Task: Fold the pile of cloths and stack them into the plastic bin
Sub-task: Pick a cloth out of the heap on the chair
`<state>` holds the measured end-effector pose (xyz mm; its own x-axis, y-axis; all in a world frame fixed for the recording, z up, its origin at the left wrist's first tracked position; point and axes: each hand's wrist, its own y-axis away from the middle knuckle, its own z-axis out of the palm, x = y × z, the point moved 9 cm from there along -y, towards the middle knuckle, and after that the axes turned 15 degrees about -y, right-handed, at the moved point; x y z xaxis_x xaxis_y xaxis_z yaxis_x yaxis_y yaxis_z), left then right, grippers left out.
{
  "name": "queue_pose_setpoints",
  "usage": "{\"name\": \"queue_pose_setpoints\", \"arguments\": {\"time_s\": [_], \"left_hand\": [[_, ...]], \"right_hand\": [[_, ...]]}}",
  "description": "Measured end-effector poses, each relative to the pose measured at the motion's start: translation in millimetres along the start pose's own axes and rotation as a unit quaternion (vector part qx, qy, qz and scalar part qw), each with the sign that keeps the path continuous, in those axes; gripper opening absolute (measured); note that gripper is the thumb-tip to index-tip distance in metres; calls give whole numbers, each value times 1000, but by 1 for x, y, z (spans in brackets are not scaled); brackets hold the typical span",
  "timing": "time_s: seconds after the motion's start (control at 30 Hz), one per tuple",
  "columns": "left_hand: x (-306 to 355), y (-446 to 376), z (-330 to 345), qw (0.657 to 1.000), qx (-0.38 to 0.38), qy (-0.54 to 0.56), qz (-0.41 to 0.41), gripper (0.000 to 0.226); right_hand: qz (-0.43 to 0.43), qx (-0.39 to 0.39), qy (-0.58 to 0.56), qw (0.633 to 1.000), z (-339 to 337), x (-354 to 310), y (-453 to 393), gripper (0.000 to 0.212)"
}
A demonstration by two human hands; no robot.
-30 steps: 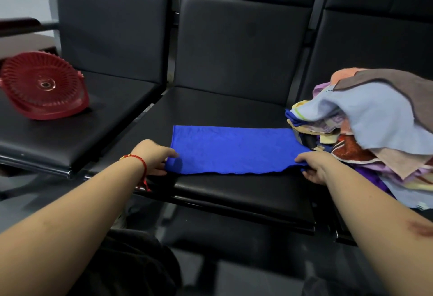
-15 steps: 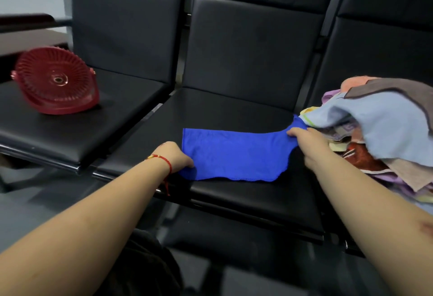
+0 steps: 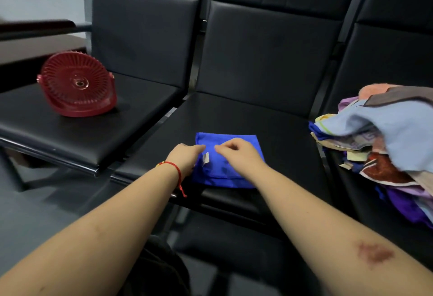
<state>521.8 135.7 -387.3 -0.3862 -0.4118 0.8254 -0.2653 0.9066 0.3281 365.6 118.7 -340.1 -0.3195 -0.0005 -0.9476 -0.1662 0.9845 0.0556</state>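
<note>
Looked like a waiting area.
Shown by linked black padded seats [image 3: 246,117] running from 9 to 3 o'clock.

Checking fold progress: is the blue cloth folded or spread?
Folded: the blue cloth lies doubled into a compact rectangle, layered edges showing.

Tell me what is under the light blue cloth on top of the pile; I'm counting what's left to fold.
Under the light blue cloth edges of purple, yellow, patterned and red cloths stick out. How many lie deeper in the pile is covered, so no count is possible.

Both hands, left hand [image 3: 186,157] and right hand [image 3: 236,154], on a folded blue cloth [image 3: 230,175], middle black seat [image 3: 269,136].
</note>
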Motion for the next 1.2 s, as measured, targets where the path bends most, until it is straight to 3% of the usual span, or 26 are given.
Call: {"name": "queue_pose_setpoints", "arguments": {"time_s": [0.1,0.2,0.27,0.4,0.57,0.7,0.9,1.03,1.13,1.2], "left_hand": [[4,2,-6,995,35,-92,30,23],[11,6,-5,995,39,-78,57,24],[14,8,0,990,32,-114,82,29],[29,5,13,915,49,-352,190,39],[24,-30,10,817,88,-548,155,47],[19,-73,-2,838,74,-529,112,50],[27,-135,-28,842,106,-522,90,49],[35,-158,-38,857,119,-491,97,48],[44,-151,-40,839,183,-496,131,49],[56,-138,-22,809,174,-530,185,47]], "right_hand": [[-9,54,102,993,-40,8,-7,2],[-19,42,212,976,-56,26,0,12],[-47,7,264,963,-51,34,8,30],[-31,-78,315,945,-31,53,11,55],[-12,-110,337,935,-22,61,-21,59],[-30,-113,345,931,-13,58,-72,58],[-58,-113,353,927,7,50,-149,57],[-95,-62,347,931,9,44,-169,60],[-113,-26,334,936,2,40,-157,68],[-102,-20,329,939,-8,44,-144,71]]}}
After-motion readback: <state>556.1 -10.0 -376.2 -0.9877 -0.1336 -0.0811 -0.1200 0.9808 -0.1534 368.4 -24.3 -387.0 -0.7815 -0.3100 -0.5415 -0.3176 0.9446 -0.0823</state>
